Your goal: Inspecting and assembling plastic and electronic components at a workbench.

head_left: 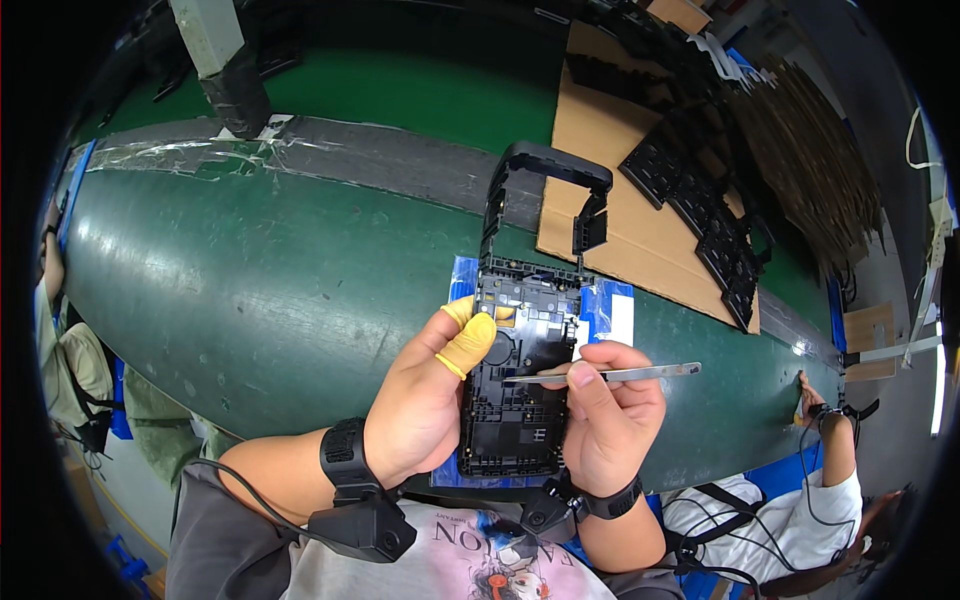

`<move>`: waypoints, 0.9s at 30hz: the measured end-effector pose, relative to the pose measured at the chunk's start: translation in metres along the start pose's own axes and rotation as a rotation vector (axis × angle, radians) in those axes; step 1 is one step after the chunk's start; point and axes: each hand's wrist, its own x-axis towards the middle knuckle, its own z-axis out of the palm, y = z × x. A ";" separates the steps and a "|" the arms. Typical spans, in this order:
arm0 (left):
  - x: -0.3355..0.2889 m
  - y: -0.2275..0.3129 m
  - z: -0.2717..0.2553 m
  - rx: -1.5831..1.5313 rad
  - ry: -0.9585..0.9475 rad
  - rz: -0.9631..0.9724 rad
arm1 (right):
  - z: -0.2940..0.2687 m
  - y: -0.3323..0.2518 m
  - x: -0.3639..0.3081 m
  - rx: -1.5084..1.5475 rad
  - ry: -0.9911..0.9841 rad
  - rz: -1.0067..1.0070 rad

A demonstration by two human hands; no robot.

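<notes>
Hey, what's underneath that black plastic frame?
Blue sheeting shows past both sides of the black plastic frame, over the green tabletop; whatever lies directly beneath the frame's middle is covered.

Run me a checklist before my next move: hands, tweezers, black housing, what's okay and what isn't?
1. Left hand holding the black housing: ok, thumb over its left edge.
2. Right hand gripping the tweezers: ok.
3. Tweezers' tip over the housing: ok.
4. Tip touching the housing: cannot tell.
5. Left thumb wearing a yellow finger cot: ok.
6. Right thumb covered: not ok, bare.
</notes>
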 end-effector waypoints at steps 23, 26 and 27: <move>-0.001 0.001 -0.002 -0.019 -0.007 0.003 | 0.002 0.002 0.001 0.002 -0.011 -0.021; 0.000 0.002 -0.002 -0.014 -0.006 0.008 | 0.003 0.001 0.001 -0.017 -0.002 -0.006; 0.000 0.002 -0.002 -0.008 -0.003 0.013 | 0.003 0.001 0.001 -0.035 0.004 -0.006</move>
